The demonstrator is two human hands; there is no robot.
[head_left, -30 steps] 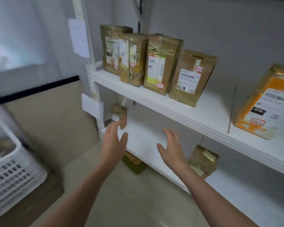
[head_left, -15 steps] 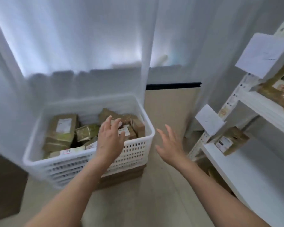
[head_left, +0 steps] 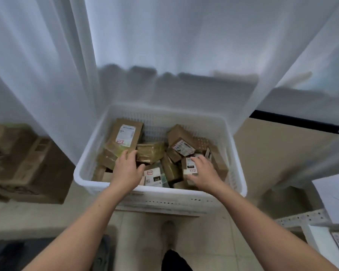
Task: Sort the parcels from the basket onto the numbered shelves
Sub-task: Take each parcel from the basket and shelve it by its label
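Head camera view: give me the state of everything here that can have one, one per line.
basket, loaded with parcels.
left hand, inside the basket, fingers resting on the large parcel; grip unclear.
right hand, inside the basket, fingers and thumb round the small parcel.
large parcel, tilted against the far wall, label up.
small parcel, among the others, label up.
curtain, drawn shut.

The basket [head_left: 160,194] is seen to be white, its walls patterned with a grid of small holes. The parcels [head_left: 125,137] inside are brown, with white labels. On the label [head_left: 155,176] at the basket's 6 o'clock, a red-outlined mark and a black patch are carried. Brown cartons [head_left: 27,163] are shown at 9 o'clock, and a sheer white curtain [head_left: 164,45] at 12 o'clock.
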